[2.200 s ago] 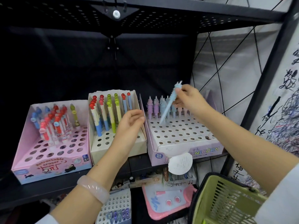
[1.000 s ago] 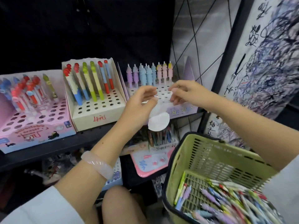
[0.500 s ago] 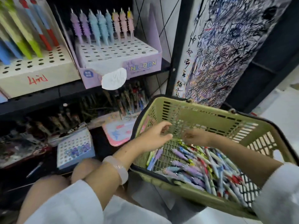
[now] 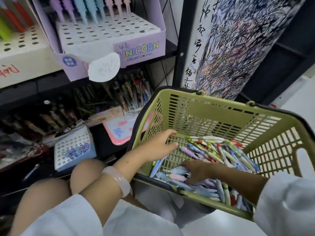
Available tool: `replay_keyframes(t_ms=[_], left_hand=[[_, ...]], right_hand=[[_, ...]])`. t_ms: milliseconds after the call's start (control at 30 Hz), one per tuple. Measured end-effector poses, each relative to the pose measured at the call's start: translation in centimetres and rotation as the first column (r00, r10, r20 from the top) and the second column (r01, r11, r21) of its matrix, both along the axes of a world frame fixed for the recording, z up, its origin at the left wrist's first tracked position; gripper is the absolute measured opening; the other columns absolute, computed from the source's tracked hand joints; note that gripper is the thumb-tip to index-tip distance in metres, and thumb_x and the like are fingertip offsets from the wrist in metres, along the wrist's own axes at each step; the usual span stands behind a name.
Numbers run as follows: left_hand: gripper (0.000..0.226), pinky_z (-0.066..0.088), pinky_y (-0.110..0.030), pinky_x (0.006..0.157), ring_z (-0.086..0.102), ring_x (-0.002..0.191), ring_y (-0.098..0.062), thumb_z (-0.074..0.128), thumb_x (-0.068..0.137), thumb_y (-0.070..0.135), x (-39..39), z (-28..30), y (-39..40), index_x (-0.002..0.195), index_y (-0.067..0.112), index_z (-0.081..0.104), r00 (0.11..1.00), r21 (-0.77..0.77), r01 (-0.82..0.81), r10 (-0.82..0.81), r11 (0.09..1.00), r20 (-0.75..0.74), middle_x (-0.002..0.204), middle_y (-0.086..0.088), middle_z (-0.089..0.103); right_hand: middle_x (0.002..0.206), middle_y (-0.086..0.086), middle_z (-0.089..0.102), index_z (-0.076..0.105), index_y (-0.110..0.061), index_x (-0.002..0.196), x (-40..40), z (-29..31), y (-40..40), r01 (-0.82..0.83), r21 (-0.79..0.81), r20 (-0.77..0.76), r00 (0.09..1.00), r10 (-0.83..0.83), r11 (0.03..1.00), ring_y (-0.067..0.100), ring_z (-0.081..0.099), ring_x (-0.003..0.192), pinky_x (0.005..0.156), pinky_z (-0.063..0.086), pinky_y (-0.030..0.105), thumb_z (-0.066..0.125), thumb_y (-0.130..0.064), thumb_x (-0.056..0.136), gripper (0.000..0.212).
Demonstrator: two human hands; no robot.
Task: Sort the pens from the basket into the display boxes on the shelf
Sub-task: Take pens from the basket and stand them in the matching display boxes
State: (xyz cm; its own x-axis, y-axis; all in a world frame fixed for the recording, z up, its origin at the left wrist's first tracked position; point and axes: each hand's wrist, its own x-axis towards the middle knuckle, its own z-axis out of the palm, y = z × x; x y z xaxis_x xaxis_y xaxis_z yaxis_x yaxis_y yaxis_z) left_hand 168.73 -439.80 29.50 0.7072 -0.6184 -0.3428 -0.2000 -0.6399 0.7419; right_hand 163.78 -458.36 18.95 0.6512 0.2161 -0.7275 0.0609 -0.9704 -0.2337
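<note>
Both hands have been brought down from the shelf into the olive-green slatted plastic basket [image 4: 221,116] at the lower right of the frame, where only half a second ago they were just arriving over its rim. The left hand [image 4: 158,145] is laid over the basket's near-left wall with fingers extended and relaxed toward the bare grid floor; nothing is held in it. The right hand [image 4: 196,169] is pressed down into the heap of mixed pastel and red-tipped pens [image 4: 221,152] along the basket's lower edge, its fingers spread among a cluster of ridged blue and pink unicorn pens [image 4: 173,174]; whether one is already pinched cannot be told through the blur. The lilac cardboard unicorn display box [image 4: 139,48] is seen at the upper left, its back row filled with a line of pastel pens and most of its holes left open. The earlier blue pen is judged to have been placed, and a new picking cycle is judged to be under way, with many pens left to be sorted.
</note>
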Motion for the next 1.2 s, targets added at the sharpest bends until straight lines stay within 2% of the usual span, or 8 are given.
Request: replay_keyframes(t_ms=[167, 300, 433, 567, 733, 800, 933, 1200], left_hand=[[0.044, 0.033, -0.029, 0.101, 0.040, 0.127, -0.014, 0.046, 0.096, 0.032, -0.1, 0.3, 0.2, 0.138, 0.023, 0.037, 0.999, -0.028, -0.037, 0.037, 0.999, 0.006, 0.141, 0.002, 0.042], [0.039, 0.033, -0.022, 0.092, 0.043, 0.113, -0.006, 0.045, 0.097, 0.024, -0.3, 1.1, 0.5, 0.135, 0.020, 0.039, 0.992, -0.104, -0.129, 0.128, 0.986, -0.025, 0.135, 0.001, 0.045], [0.045, 0.034, -0.019, 0.084, 0.042, 0.108, -0.005, 0.047, 0.096, 0.026, -0.5, 2.0, 0.3, 0.138, 0.021, 0.033, 0.968, -0.170, -0.219, 0.192, 0.961, -0.159, 0.134, 0.001, 0.044], [0.068, 0.031, -0.028, 0.091, 0.045, 0.099, 0.001, 0.057, 0.089, 0.039, -1.3, 2.6, -0.4, 0.144, 0.026, 0.018, 0.936, -0.186, -0.196, 0.127, 0.963, -0.328, 0.118, 0.014, 0.045], [0.095, 0.022, -0.036, 0.113, 0.038, 0.130, -0.014, 0.070, 0.079, 0.037, -1.1, 2.4, -1.7, 0.148, 0.028, 0.005, 0.866, -0.281, -0.300, 0.137, 0.912, -0.482, 0.145, 0.003, 0.040], [0.092, 0.033, -0.039, 0.109, 0.048, 0.123, -0.015, 0.073, 0.078, 0.028, -0.7, 2.5, -1.7, 0.147, 0.027, 0.012, 0.863, -0.300, -0.329, 0.157, 0.895, -0.480, 0.137, 0.001, 0.049], [0.059, 0.048, -0.011, 0.064, 0.057, 0.080, 0.005, 0.069, 0.077, 0.007, -0.9, 2.4, -1.7, 0.114, 0.033, 0.033, 0.891, -0.350, -0.360, 0.206, 0.865, -0.405, 0.102, 0.015, 0.055], [0.042, 0.049, -0.040, 0.086, 0.056, 0.085, -0.019, 0.066, 0.079, 0.012, -0.3, 3.7, -1.9, 0.110, 0.023, 0.041, 0.913, -0.332, -0.367, 0.269, 0.869, -0.307, 0.106, -0.002, 0.056]], right_hand=[[0.110, 0.015, 0.060, 0.042, -0.004, 0.129, 0.1, 0.0, 1.2, 0.011, 0.066, 0.030, 0.999, -0.013, 0.998, 0.030, 0.056, 0.100, 0.075, 0.044, 0.031, 0.061, -0.026, 0.083, 0.054], [0.076, -0.003, 0.049, 0.045, -0.011, 0.108, 0.7, 2.4, 0.5, 0.279, 0.320, 0.022, 0.953, -0.301, 0.906, 0.016, 0.053, 0.072, 0.060, 0.043, 0.021, 0.060, -0.018, 0.086, 0.028], [0.078, 0.013, 0.046, 0.046, -0.005, 0.085, 2.3, 6.9, -0.2, 0.480, 0.637, -0.036, 0.800, -0.598, 0.604, 0.021, 0.047, 0.068, 0.066, 0.045, 0.033, 0.058, -0.006, 0.085, 0.012], [0.075, 0.006, 0.050, 0.049, -0.007, 0.088, 4.0, 11.2, 0.9, 0.519, 0.837, -0.253, 0.646, -0.720, 0.171, 0.015, 0.052, 0.064, 0.058, 0.053, 0.023, 0.052, 0.001, 0.087, 0.008], [0.077, 0.004, 0.054, 0.055, -0.013, 0.088, 4.9, 13.9, 3.2, 0.504, 0.857, -0.423, 0.570, -0.705, -0.106, 0.016, 0.058, 0.070, 0.052, 0.054, 0.034, 0.056, -0.008, 0.087, 0.005], [0.073, 0.003, 0.056, 0.056, -0.013, 0.089, 5.0, 14.3, 3.6, 0.490, 0.854, -0.450, 0.530, -0.719, -0.173, 0.013, 0.061, 0.065, 0.053, 0.054, 0.035, 0.056, -0.009, 0.087, 0.005], [0.056, -0.004, 0.060, 0.057, -0.012, 0.084, 5.1, 14.8, 4.4, 0.433, 0.836, -0.524, 0.447, -0.725, -0.338, 0.007, 0.060, 0.051, 0.052, 0.052, 0.022, 0.055, -0.007, 0.088, 0.007], [0.054, -0.003, 0.064, 0.058, -0.008, 0.084, 6.0, 16.0, 4.1, 0.445, 0.769, -0.615, 0.320, -0.720, -0.459, 0.007, 0.063, 0.051, 0.050, 0.052, 0.020, 0.059, -0.012, 0.088, 0.005]])
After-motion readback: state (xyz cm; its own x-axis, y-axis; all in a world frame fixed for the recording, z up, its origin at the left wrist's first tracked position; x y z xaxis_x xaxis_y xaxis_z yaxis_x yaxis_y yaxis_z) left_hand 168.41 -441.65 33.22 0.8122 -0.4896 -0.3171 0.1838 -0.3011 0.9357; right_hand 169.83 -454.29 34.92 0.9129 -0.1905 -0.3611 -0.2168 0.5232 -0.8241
